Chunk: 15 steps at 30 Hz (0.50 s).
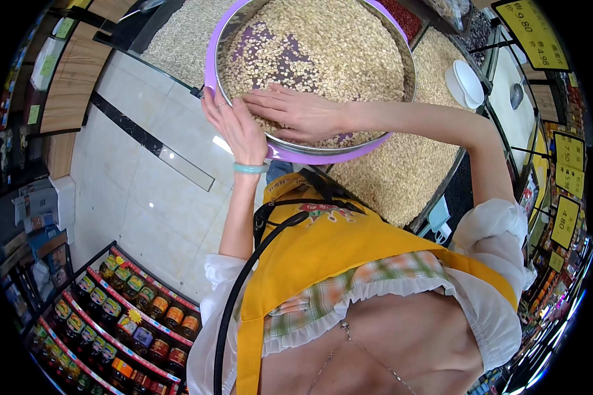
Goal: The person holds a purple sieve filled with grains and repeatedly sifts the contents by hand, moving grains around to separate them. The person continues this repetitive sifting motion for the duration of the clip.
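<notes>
A large round sieve (296, 159) with a purple rim and a metal inner wall holds rolled oats (356, 44), spread unevenly so that the purplish bottom shows at the left and near the front. My left hand (238, 126), with a ring and a pale green bangle at the wrist, grips the rim at its lower left. My right hand (301, 112) lies flat, palm down, on the oats inside, its fingertips pointing left close to my left hand. The right forearm crosses over the sieve's right side. Beneath and beside the sieve lies a bin of loose oats (400, 173).
A white plastic scoop or bowl (464, 85) rests on the oats at right. Bins of grey-white grain (183, 44) and red beans (400, 19) adjoin. A light blue scoop (439, 213) lies by a dark bin. Shelves of jars (138, 316) stand lower left, across a tiled floor (143, 128).
</notes>
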Each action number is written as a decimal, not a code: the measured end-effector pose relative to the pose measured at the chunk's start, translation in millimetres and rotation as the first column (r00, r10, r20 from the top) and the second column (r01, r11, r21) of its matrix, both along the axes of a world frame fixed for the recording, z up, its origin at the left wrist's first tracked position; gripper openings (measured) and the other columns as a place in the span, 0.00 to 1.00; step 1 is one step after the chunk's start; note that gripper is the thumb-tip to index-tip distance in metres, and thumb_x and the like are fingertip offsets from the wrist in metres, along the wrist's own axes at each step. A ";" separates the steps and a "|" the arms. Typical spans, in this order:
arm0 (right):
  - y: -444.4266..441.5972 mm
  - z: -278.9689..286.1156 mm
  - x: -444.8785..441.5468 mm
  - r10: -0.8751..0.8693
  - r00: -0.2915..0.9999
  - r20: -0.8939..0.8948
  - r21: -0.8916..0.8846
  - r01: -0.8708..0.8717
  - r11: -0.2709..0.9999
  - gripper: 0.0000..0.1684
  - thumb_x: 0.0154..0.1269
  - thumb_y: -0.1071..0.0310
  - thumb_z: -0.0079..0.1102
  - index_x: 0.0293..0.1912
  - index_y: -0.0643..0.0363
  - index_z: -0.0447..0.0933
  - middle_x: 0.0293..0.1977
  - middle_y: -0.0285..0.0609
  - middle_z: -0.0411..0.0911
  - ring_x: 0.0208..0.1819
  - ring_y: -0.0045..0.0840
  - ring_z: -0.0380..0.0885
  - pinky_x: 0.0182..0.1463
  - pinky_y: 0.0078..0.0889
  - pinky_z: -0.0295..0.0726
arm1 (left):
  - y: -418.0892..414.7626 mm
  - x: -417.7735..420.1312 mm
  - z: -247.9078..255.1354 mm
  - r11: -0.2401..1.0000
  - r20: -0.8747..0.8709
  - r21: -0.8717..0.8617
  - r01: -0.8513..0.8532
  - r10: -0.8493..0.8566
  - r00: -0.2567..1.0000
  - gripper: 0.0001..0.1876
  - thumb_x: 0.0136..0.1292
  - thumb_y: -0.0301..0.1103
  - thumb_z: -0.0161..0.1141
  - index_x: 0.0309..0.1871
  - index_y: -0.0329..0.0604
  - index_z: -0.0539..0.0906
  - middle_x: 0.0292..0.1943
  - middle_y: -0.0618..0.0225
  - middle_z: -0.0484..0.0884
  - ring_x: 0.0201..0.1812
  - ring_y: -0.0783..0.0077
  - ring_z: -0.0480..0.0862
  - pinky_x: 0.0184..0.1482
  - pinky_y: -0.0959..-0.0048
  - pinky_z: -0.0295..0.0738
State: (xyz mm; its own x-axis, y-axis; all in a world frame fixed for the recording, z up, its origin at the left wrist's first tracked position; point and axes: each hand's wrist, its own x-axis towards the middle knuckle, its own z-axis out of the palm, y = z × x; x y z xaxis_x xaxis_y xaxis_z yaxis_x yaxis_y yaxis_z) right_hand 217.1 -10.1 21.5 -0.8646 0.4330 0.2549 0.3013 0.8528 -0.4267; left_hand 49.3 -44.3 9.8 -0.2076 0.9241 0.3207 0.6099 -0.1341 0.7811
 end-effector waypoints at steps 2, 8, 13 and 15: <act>16.0 -6.4 -1.3 -0.159 0.986 0.047 0.108 0.154 0.982 0.34 0.70 0.61 0.52 0.69 0.66 0.57 0.69 0.56 0.58 0.73 0.43 0.53 0.74 0.51 0.53 | -0.1 -0.8 0.1 1.000 -0.008 -0.002 0.006 -0.006 1.000 0.26 0.74 0.35 0.39 0.68 0.24 0.59 0.70 0.41 0.55 0.71 0.43 0.53 0.72 0.54 0.46; 103.8 -47.8 -8.2 -0.464 0.856 -0.227 -0.061 0.463 0.884 0.26 0.67 0.65 0.54 0.61 0.67 0.67 0.63 0.54 0.66 0.68 0.45 0.61 0.71 0.50 0.59 | 1.2 1.2 3.5 1.000 -0.024 -0.002 -0.005 0.005 1.000 0.26 0.74 0.35 0.39 0.68 0.23 0.59 0.70 0.40 0.55 0.71 0.43 0.53 0.72 0.53 0.46; 34.1 -20.7 -37.9 -0.180 0.936 -0.304 0.056 0.206 0.977 0.22 0.65 0.63 0.57 0.55 0.62 0.71 0.57 0.52 0.71 0.62 0.44 0.68 0.67 0.45 0.65 | -0.2 0.2 2.0 1.000 0.007 0.000 0.003 -0.003 1.000 0.26 0.74 0.35 0.39 0.68 0.23 0.59 0.70 0.40 0.55 0.71 0.43 0.53 0.72 0.53 0.46; 24.8 -15.7 -31.3 -0.176 0.956 -0.236 0.064 0.196 0.979 0.20 0.64 0.63 0.58 0.53 0.61 0.72 0.54 0.52 0.72 0.59 0.42 0.70 0.61 0.46 0.71 | -0.4 0.1 1.1 1.000 0.009 0.007 0.005 -0.005 1.000 0.25 0.74 0.35 0.39 0.67 0.23 0.60 0.70 0.40 0.55 0.71 0.43 0.53 0.72 0.53 0.46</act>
State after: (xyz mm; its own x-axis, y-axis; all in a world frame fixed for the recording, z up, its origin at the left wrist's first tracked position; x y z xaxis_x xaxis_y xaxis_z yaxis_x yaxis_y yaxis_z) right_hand 185.8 14.8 5.8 -0.6855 0.5482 0.4791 0.3608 0.8273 -0.4305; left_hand 49.3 -44.8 11.0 -0.2055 0.9230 0.3254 0.6025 -0.1427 0.7853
